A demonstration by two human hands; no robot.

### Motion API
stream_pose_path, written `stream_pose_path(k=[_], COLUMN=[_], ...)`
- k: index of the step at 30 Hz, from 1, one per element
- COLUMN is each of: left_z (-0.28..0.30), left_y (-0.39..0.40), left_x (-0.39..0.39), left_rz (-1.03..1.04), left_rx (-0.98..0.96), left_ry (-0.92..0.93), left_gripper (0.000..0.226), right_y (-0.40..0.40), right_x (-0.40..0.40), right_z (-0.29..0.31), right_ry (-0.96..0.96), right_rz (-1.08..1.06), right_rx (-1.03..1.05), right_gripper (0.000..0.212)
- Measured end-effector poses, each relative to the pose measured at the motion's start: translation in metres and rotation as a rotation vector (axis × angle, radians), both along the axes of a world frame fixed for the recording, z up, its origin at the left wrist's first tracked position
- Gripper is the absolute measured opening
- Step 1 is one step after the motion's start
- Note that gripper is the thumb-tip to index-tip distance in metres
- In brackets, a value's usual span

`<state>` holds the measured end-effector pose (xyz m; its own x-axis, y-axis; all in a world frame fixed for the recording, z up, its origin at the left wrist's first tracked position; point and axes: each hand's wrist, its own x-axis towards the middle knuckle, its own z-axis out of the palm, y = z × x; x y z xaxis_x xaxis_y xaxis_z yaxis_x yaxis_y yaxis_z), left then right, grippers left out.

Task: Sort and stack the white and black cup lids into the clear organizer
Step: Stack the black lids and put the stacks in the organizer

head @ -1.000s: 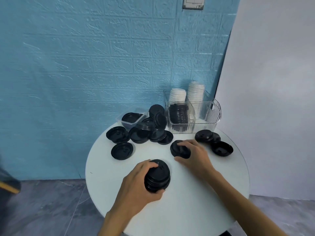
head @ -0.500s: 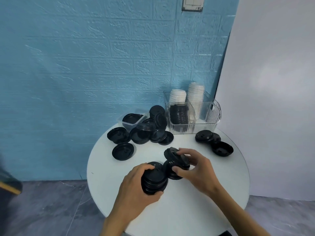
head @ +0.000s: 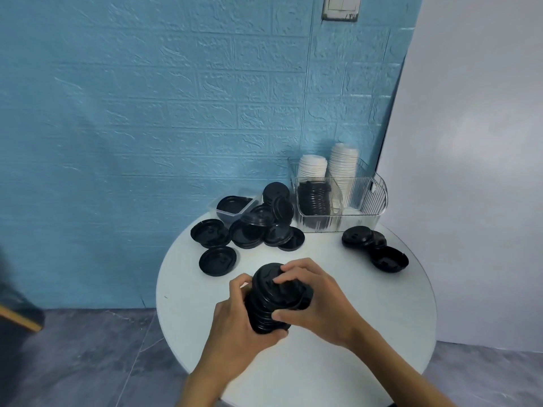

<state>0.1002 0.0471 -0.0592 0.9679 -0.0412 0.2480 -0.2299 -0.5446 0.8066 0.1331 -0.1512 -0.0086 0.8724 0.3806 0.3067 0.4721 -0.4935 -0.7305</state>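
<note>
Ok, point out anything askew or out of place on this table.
The black lid pile by the small clear tub is a jumble, some lids on edge. In the held stack, gripped by left hand and right hand, the top lids sit tilted. The clear organizer looks tidy.

organizer back right on table | loose lids to its left

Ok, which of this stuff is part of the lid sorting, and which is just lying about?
Part of the job:
- black lid stack, gripped by left hand and right hand
- loose black lids on the table
- clear organizer, holding white lid stacks and black lids

Lying about:
- small clear tub
- wall switch
</note>
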Motion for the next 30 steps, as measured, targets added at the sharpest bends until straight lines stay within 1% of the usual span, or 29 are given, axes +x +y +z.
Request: stream_pose_path(k=[2,3,4,9,12,16,20,22,23,25,27,28,30], left_z=[0.002,0.003,0.004,0.006,0.003,0.001,0.002,0.004,0.005,0.006,0.006,0.005,0.004], left_y=[0.000,0.000,0.000,0.000,0.001,0.002,-0.001,-0.002,-0.003,-0.003,-0.003,-0.002,0.001], left_x=[-0.002,-0.002,-0.003,-0.001,0.001,0.003,0.003,0.002,0.003,0.003,0.003,0.003,0.003], left_rz=[-0.011,-0.016,-0.021,-0.048,-0.043,-0.035,-0.008,0.006,0.005,0.006,0.016,0.024,0.050], left_rx=[0.003,0.017,0.033,0.070,0.049,0.061,0.109,0.137,0.142,0.149,0.144,0.137,0.093], left_ry=[0.015,0.013,0.007,-0.049,-0.056,-0.028,-0.023,-0.030,-0.027,-0.023,-0.033,-0.038,-0.026], left_gripper=[0.115,0.120,0.120,0.096,0.083,0.080,0.070,0.069,0.069,0.069,0.067,0.067,0.070], right_y=[0.002,0.003,0.003,0.005,0.005,0.005,-0.001,-0.010,-0.016,-0.027,-0.033,-0.034,-0.031], right_x=[0.000,-0.001,-0.001,-0.004,-0.004,-0.005,-0.004,0.001,0.005,0.012,0.017,0.019,0.020], right_z=[0.000,0.000,-0.001,-0.003,-0.005,-0.012,-0.013,-0.012,-0.012,-0.015,-0.021,-0.025,-0.029], right_ry=[0.004,0.013,0.025,0.056,0.059,0.068,0.125,0.112,0.109,0.173,0.234,0.216,0.144], right_rz=[0.008,0.014,0.019,0.042,0.051,0.060,0.096,0.032,-0.019,-0.088,-0.117,-0.138,-0.190], right_rx=[-0.033,-0.044,-0.047,-0.072,-0.066,-0.070,0.018,0.092,0.109,0.021,-0.167,-0.245,-0.319], right_gripper=[0.045,0.045,0.045,0.044,0.041,0.037,0.038,0.039,0.044,0.063,0.080,0.083,0.079])
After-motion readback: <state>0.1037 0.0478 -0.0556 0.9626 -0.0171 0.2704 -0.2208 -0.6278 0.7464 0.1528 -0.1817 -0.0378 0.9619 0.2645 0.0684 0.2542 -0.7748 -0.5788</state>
